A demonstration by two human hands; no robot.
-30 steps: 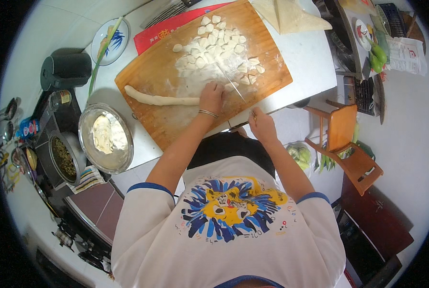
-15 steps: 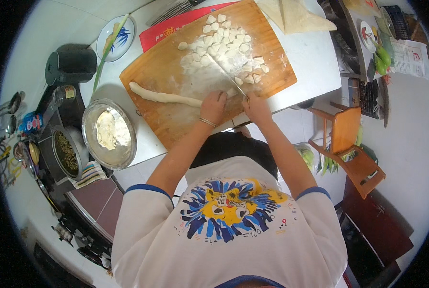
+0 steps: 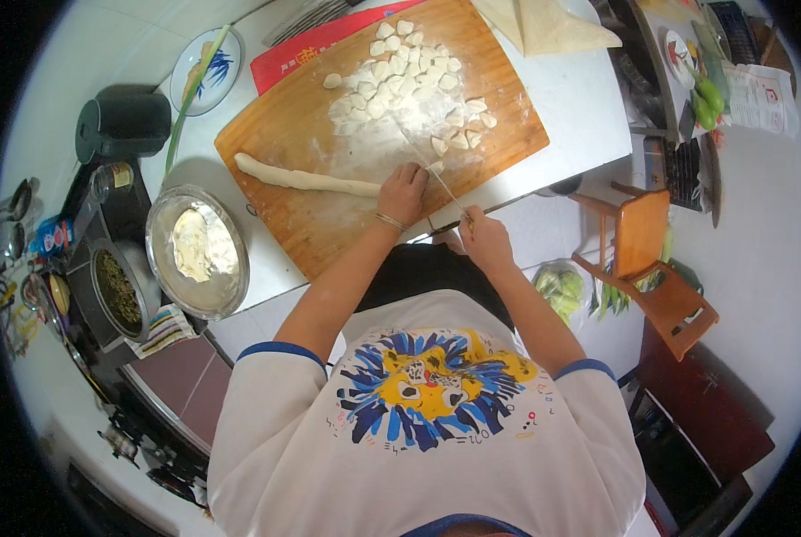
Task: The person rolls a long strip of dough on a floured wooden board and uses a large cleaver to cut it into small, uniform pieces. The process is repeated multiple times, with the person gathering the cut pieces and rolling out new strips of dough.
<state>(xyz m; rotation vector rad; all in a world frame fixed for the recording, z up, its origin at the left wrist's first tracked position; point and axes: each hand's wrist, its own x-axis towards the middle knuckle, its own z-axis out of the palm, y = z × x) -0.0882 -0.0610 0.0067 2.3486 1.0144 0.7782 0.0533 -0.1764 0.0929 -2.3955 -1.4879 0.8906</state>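
Note:
A long dough rope (image 3: pixel 302 181) lies across the near left of a floured wooden cutting board (image 3: pixel 297 234). My left hand (image 3: pixel 404 194) is closed over the rope's right end, fingers pressed together on it. In my right hand (image 3: pixel 486 240), just past the board's near edge, is the handle of a knife. The thin knife blade (image 3: pixel 445 187) slants forward and left over the board, close beside my left fingertips. A small dough piece (image 3: pixel 436 167) lies by the blade. Farther back, several cut dough pieces (image 3: pixel 409 82) sit in loose flour.
Left of the board stands a metal bowl (image 3: pixel 154 268) with dough in it. Beyond are a pot of chopped green filling (image 3: pixel 118 286) and a plate (image 3: pixel 226 85) with a green onion (image 3: pixel 185 112). A folded cloth (image 3: pixel 548 31) lies back right; a wooden chair (image 3: pixel 642 237) stands right.
My right hand has drawn the knife back toward me and slightly right. My left hand stays on the rope's end, shifted only a little.

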